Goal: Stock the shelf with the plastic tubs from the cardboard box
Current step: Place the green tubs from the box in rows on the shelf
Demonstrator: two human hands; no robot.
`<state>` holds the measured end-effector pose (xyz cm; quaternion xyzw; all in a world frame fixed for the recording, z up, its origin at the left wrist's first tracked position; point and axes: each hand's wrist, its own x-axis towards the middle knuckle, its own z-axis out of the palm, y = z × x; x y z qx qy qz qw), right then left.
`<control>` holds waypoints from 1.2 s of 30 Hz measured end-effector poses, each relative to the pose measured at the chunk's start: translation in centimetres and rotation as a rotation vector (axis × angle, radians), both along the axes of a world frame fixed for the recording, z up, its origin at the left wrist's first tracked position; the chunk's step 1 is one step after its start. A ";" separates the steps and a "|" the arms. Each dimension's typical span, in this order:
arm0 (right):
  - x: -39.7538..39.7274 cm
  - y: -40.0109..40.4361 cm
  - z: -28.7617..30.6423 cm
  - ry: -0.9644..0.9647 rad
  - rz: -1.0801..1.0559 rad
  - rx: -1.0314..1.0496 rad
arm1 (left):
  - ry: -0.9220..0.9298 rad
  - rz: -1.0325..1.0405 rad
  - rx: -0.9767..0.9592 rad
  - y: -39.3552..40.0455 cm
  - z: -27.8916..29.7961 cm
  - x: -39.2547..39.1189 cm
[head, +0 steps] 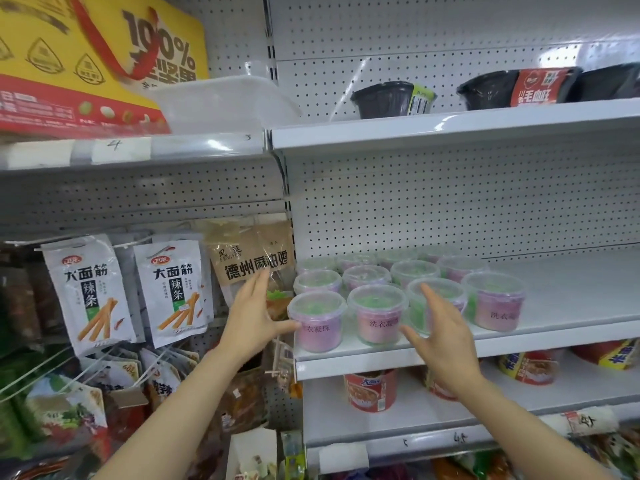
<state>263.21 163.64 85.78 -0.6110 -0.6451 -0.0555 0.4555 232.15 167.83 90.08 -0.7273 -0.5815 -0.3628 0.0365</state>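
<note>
With fingers spread wide and holding nothing, the left hand (254, 315) and right hand (440, 332) flank the near tubs (375, 315), which a careless nudge could tip off the shelf (571, 327) edge

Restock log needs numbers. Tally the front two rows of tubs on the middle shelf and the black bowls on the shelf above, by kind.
Plastic tubs, front two rows: 8
Black bowls: 3
Total: 11
More tubs stand behind these, too blurred to count.
</note>
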 end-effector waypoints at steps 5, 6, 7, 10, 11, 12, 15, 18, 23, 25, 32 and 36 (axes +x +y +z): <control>-1.4 -0.5 3.3 -0.074 -0.065 0.021 | 0.180 -0.096 0.034 0.6 3.5 0.0; -1.9 -0.7 3.8 -0.087 -0.080 0.023 | 0.226 -0.116 0.040 0.7 4.0 -0.1; -2.5 -0.9 4.3 -0.101 -0.097 0.019 | 0.275 -0.135 0.044 0.9 4.3 -0.2; -4.3 -1.7 5.5 -0.160 -0.156 -0.011 | 0.440 -0.198 0.046 1.2 5.5 -0.8; -5.0 -2.1 5.9 -0.184 -0.174 -0.032 | 0.484 -0.224 0.049 1.3 5.8 -1.1; -5.7 -2.6 6.2 -0.210 -0.191 -0.059 | 0.522 -0.252 0.058 1.4 6.2 -1.5; -7.7 -4.3 7.2 -0.316 -0.262 -0.154 | 0.613 -0.337 0.106 1.5 6.7 -2.2; -9.5 -6.8 8.1 -0.371 -0.338 -0.213 | 0.648 -0.428 0.137 1.2 6.6 -2.5; -12.2 -11.5 10.4 -0.441 -0.443 -0.285 | 0.670 -0.564 0.158 -0.4 6.7 -2.4; -13.0 -13.2 11.3 -0.495 -0.493 -0.351 | 0.683 -0.589 0.163 -1.4 7.0 -2.4; -15.5 -19.2 13.0 -0.561 -0.621 -0.506 | 0.761 -0.642 0.181 -4.2 8.9 -3.2; -17.4 -22.2 12.1 -0.558 -0.660 -0.547 | 0.792 -0.666 0.209 -6.2 8.6 -4.7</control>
